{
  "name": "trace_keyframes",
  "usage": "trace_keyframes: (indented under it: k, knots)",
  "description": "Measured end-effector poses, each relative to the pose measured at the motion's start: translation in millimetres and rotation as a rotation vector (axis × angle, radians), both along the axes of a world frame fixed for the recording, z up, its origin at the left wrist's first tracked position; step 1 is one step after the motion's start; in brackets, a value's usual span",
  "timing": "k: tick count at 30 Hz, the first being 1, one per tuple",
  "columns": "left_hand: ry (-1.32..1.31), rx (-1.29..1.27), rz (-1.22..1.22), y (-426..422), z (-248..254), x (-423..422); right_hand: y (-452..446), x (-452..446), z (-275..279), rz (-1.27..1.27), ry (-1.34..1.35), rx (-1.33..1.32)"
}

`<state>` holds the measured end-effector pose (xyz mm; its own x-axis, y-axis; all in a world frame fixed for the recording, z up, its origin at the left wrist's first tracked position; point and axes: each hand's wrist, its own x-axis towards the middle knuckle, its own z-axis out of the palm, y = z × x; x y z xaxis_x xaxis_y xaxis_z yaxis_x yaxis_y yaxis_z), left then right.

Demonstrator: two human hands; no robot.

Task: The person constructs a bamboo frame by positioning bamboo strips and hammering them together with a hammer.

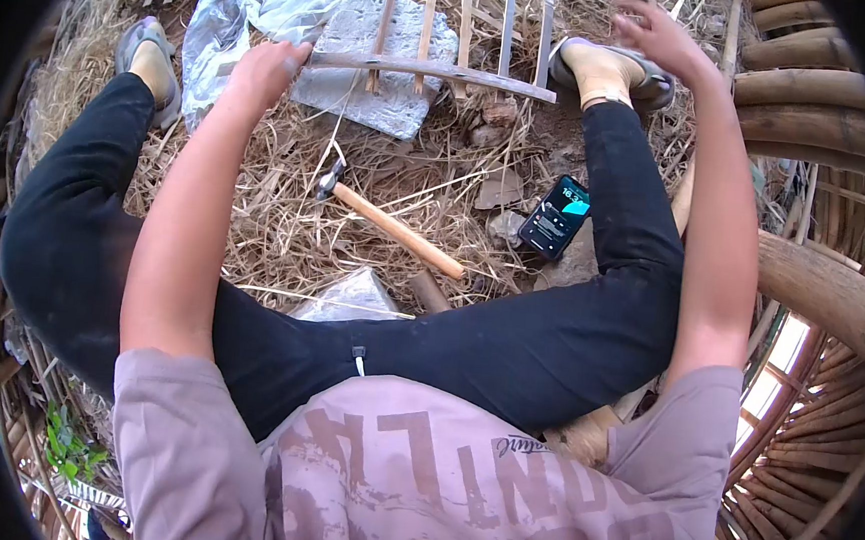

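My left hand (269, 73) is closed on the left end of a wooden slatted frame (436, 70), whose crosspiece has several thin slats running away from me. The frame's near side rests over a flat grey stone block (364, 100). My right hand (659, 40) is raised above my shoe at the upper right, apart from the frame. Its fingers look spread and a little blurred, and I see nothing held in them. A hammer (395, 229) with a wooden handle lies on the straw between my legs.
Beside the block lies crumpled clear plastic (223, 40). A lit phone (557, 217) rests near my right leg, next to small stones (506, 227). Dry straw (275, 229) covers the ground. Bamboo poles (815, 111) line the right side.
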<state>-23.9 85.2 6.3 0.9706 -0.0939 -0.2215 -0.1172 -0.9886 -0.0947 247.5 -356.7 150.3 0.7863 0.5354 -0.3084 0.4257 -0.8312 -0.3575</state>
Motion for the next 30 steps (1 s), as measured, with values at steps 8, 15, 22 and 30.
trace_keyframes:
  k: [8, 15, 22, 30]
  knots:
    - [-0.033, 0.126, 0.128, -28.4, 27.7, -3.5, -75.1, -66.9, -24.4, -0.062, -0.024, -0.101]
    - [0.326, -0.015, 0.146, -56.6, 123.6, 24.8, -105.6, -64.0, -50.7, -0.135, 0.037, -0.305]
    - [-0.09, -0.333, 0.055, -81.9, 177.8, 21.6, -87.6, -66.4, -48.2, -0.092, 0.065, -0.302]
    - [-0.266, -0.083, 0.257, -106.3, 29.9, -28.7, -85.2, -69.6, -48.5, -0.106, 0.045, -0.288]
